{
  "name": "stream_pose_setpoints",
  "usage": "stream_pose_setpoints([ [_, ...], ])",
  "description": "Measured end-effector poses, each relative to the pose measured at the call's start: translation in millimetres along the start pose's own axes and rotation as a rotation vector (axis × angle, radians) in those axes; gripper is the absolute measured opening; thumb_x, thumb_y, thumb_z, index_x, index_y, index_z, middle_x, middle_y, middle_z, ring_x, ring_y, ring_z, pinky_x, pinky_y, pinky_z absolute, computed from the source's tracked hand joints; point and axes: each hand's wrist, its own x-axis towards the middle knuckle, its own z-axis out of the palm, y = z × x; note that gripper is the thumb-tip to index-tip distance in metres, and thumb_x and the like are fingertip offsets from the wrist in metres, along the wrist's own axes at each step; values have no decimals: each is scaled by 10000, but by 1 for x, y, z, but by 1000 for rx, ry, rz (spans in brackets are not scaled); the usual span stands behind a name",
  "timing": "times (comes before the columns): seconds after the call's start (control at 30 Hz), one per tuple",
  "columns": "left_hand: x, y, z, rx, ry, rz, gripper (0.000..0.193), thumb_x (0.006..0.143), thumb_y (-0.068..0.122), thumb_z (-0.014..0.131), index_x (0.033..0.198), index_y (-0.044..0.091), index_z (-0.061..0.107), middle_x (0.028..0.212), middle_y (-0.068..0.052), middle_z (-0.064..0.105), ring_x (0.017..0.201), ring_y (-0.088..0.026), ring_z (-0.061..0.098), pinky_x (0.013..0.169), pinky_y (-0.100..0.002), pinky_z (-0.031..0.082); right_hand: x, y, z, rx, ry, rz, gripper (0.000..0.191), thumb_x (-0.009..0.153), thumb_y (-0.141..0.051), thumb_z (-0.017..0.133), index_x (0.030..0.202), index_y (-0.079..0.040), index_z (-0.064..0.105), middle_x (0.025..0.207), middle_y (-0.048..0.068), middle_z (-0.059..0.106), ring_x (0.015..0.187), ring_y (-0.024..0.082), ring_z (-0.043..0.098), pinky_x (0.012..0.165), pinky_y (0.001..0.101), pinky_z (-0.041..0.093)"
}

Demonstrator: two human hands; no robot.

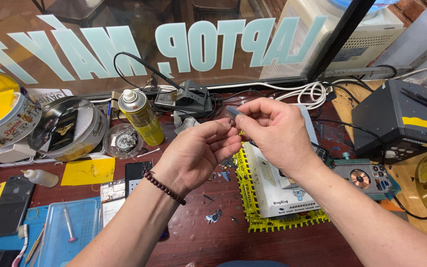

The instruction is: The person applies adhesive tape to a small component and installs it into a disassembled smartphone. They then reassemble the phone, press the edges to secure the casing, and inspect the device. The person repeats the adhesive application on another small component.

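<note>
Both my hands meet above the middle of a dark red wooden bench. My right hand [273, 131] pinches a small grey flat part [233, 111] between thumb and forefinger. My left hand [196, 153], with a dark bead bracelet on the wrist, has its fingertips curled against the same part from below. What the part is cannot be told, as the fingers hide most of it. Beneath the hands lies a white mat with a yellow-and-black striped border [273, 195].
A yellow spray can [141, 116] and round tins [70, 128] stand at the left. A phone [11, 205], a clear tray of tools [70, 230] and a yellow sheet [87, 171] lie front left. A black box unit [394, 118] and cables sit at the right.
</note>
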Motion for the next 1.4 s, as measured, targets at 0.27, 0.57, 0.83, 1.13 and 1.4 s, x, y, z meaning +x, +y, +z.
stream_pose_setpoints([
  [0.27,-1,-1,3,-7,-7,4,110,933,92,673,994,0,684,897,-95,727,791,-175,715,782,-310,634,0,-1,0,48,0,27,138,937,-42,681,1048,32,716,928,82,767,803,98,745,711,240,642],
  [0.57,3,-1,3,3,2,7,109,933,100,675,987,6,686,900,-91,728,792,-174,712,777,-310,630,1,1,-1,56,5,9,125,947,-41,678,1042,35,708,932,75,760,813,96,738,716,234,633],
  [0.83,3,-1,2,7,36,7,109,921,106,675,975,12,686,897,-94,734,790,-182,720,769,-318,633,2,3,0,27,-3,17,136,951,-50,671,1058,25,711,939,67,768,816,88,738,713,229,630],
  [1.13,-1,5,8,13,105,3,111,897,95,682,945,-5,688,868,-93,727,748,-172,705,726,-299,629,0,0,4,-33,48,-15,149,950,-59,672,1067,25,714,913,66,779,817,88,749,707,232,640],
  [1.4,0,6,9,31,144,18,102,899,97,680,933,1,677,849,-93,714,751,-186,711,716,-310,634,-2,-2,5,-171,31,-74,184,935,-70,682,1096,6,727,941,58,805,827,76,764,709,214,616],
])
